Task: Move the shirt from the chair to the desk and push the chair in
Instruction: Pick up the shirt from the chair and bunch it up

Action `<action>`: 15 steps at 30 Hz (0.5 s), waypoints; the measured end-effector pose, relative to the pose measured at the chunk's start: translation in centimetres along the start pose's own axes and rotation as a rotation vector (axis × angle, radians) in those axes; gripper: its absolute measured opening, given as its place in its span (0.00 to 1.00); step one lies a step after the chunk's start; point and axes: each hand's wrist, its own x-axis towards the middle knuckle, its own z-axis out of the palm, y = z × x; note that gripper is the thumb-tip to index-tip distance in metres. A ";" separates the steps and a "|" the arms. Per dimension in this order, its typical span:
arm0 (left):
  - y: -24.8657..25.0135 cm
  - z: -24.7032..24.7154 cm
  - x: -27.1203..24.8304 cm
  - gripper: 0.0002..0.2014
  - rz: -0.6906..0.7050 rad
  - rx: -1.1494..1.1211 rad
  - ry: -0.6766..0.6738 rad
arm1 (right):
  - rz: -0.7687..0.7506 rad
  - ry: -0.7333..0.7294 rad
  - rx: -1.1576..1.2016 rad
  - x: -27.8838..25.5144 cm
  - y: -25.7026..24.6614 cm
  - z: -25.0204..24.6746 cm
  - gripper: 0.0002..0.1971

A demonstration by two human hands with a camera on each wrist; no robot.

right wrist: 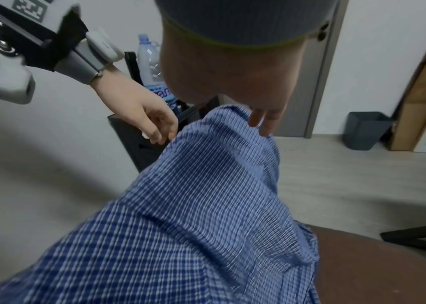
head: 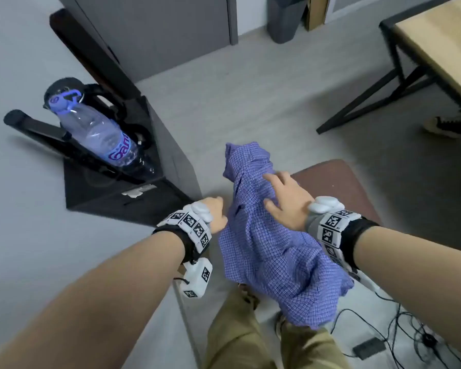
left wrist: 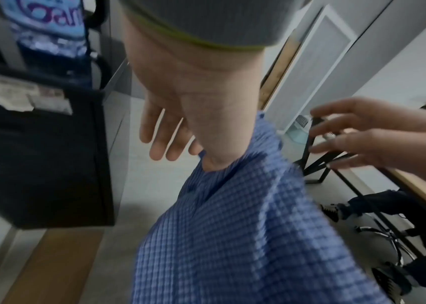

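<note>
The blue checked shirt (head: pixel 272 249) is bunched up in front of me, over the left edge of the brown chair seat (head: pixel 338 187), and hangs down toward my legs. My right hand (head: pixel 288 201) lies on top of the bunch with its fingers spread. My left hand (head: pixel 216 214) is at the shirt's left edge; in the left wrist view its fingers (left wrist: pixel 165 133) are straight and its thumb presses into a fold of the shirt (left wrist: pixel 232 236). What carries the shirt from below is hidden. The wooden desk (head: pixel 442 41) with its black frame stands at the far right.
A black cabinet (head: pixel 133 193) with a water bottle (head: pixel 101 134) in a rack stands close on the left. A grey bin (head: pixel 282 17) sits by the far door. Cables (head: pixel 410 336) lie on the floor at lower right. Another person's shoe (head: pixel 447 126) shows under the desk.
</note>
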 end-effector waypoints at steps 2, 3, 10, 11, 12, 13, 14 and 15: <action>-0.5 2.6 1.1 0.20 -0.022 0.002 -0.059 | -0.019 -0.022 -0.045 0.7 0.1 1.7 0.33; -0.5 3.8 1.6 0.21 -0.038 -0.013 -0.080 | -0.023 -0.041 -0.066 0.6 0.1 2.4 0.33; 0.7 8.9 5.3 0.40 -0.340 -0.257 -0.175 | -0.032 -0.071 -0.101 1.5 0.6 5.2 0.35; 0.7 9.3 5.8 0.42 -0.371 -0.294 -0.185 | -0.027 -0.075 -0.089 1.8 0.7 5.3 0.36; 0.6 9.5 6.3 0.42 -0.395 -0.316 -0.197 | -0.026 -0.072 -0.072 2.1 0.9 5.6 0.36; 0.6 9.5 6.4 0.42 -0.404 -0.332 -0.204 | -0.029 -0.069 -0.060 2.0 1.0 5.5 0.36; 0.4 9.6 6.6 0.41 -0.400 -0.337 -0.215 | -0.038 -0.066 -0.058 1.9 1.1 5.5 0.36; 0.0 9.6 6.7 0.42 -0.385 -0.338 -0.216 | -0.046 -0.063 -0.053 1.9 1.0 5.6 0.36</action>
